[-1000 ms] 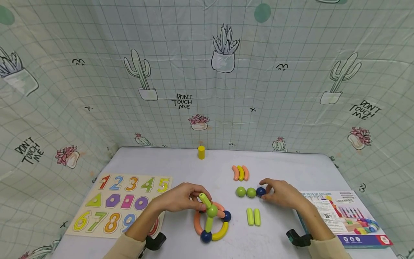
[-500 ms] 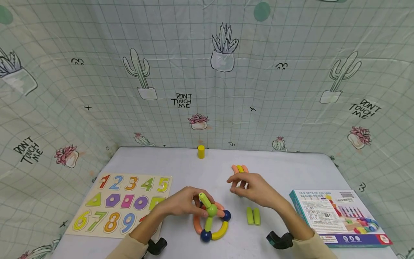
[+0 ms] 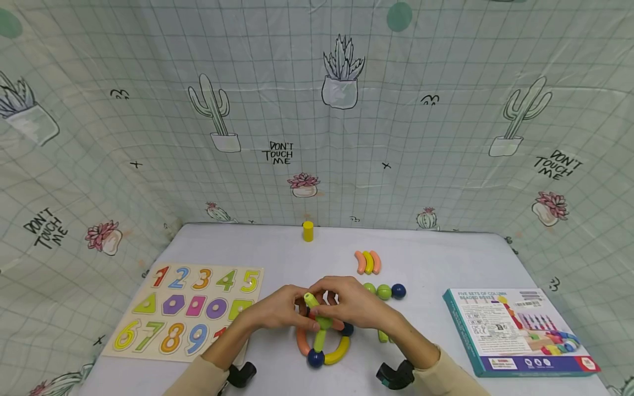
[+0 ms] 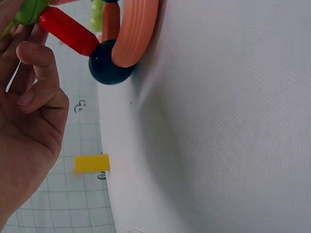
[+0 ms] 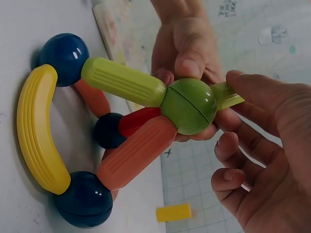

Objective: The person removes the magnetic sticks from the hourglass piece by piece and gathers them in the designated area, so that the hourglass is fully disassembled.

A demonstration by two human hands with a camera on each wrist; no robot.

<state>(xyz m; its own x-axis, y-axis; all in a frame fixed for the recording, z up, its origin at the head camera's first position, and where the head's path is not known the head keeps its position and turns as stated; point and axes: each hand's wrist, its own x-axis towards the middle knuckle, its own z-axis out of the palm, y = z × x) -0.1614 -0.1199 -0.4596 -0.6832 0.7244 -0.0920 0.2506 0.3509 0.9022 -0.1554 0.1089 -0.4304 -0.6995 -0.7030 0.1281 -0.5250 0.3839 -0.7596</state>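
A pyramid of magnetic sticks and balls stands on the white table, its curved base pieces, such as the yellow curved stick (image 5: 39, 128), joined by blue balls (image 5: 83, 199). Three straight sticks, light green (image 5: 124, 81), orange (image 5: 137, 153) and red (image 4: 68, 30), rise to a green ball (image 5: 188, 107) at the top. My left hand (image 3: 279, 308) holds that ball between thumb and fingers. Above it a short green stick (image 3: 311, 300) points up at a tilt; my right hand (image 3: 354, 302) pinches it with thumb and fingers. Part of the base is hidden behind the hands.
Two green balls and a blue ball (image 3: 398, 291) lie in a row behind the right hand, with curved sticks (image 3: 367, 262) farther back. A yellow cylinder (image 3: 308, 231) stands at the far edge. A number puzzle board (image 3: 170, 289) lies left, a toy box (image 3: 520, 330) right.
My right hand has let go of the blue ball in the row and moved left to the pyramid's top. My left hand has stayed at the top, shifting slightly.
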